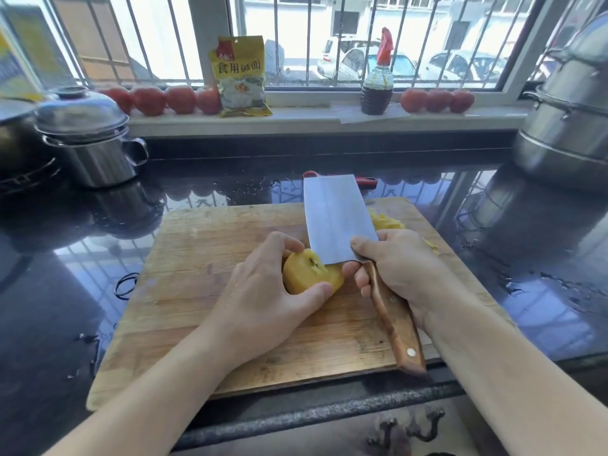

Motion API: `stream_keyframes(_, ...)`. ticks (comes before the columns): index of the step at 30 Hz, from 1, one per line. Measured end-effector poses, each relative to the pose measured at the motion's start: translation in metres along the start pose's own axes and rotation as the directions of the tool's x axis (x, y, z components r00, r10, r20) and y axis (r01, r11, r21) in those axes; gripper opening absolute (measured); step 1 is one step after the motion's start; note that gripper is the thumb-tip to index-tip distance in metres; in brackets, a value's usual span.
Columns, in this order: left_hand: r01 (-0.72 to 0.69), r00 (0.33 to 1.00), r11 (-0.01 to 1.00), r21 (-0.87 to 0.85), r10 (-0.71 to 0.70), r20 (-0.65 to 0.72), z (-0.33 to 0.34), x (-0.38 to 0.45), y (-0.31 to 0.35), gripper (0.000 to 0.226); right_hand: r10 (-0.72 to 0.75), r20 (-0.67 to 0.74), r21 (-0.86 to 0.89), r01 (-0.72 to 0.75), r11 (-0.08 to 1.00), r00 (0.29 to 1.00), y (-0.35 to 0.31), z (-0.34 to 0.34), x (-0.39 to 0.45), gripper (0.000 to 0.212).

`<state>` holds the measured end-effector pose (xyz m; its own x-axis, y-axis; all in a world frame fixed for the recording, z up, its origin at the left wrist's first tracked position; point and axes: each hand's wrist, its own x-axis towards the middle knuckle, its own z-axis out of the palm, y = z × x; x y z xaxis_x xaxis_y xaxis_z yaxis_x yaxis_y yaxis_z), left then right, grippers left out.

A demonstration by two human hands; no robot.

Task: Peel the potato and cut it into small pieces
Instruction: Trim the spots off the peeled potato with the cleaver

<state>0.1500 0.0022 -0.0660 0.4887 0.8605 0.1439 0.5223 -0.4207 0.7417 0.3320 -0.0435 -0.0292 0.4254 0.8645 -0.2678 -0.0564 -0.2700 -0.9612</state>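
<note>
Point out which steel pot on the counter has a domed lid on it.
The small steel pot at the left, with its side handle. A domed lid covers it, whereas the tall stacked steamer at the right shows no lid in view.

My left hand (pixel 263 284) gripped the peeled potato (pixel 307 274) on the cutting board (pixel 197 258). My right hand (pixel 394 268) held the cleaver (pixel 335 218), its blade against the potato.

Readable only on the yellow packet (pixel 241 77) propped on the windowsill (pixel 312 117): large dark characters "食用碱面" across its front. Above them, a red patch with small print too blurred to make out. No other legible writing or numbers anywhere else.
</note>
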Motion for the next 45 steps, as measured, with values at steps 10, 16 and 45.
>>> stream_keyframes(10,-0.106,0.992,0.994,0.032,0.108,-0.07,-0.001,-0.001,0.001,0.052,-0.013,0.009,0.02,0.013,1.0,1.0,-0.001,-0.004,0.005,0.016)
stream_keyframes(16,-0.144,0.989,0.985,0.093,0.145,0.002,-0.013,0.015,0.014,0.038,-0.14,-0.036,-0.084,0.137,0.987,0.99,-0.005,-0.013,-0.001,0.016)
stream_keyframes(45,-0.329,0.878,0.889,0.32,0.162,0.451,-0.064,0.075,0.044,0.013,-0.149,-0.092,-0.107,0.139,0.985,0.985,-0.01,-0.057,-0.006,0.016)
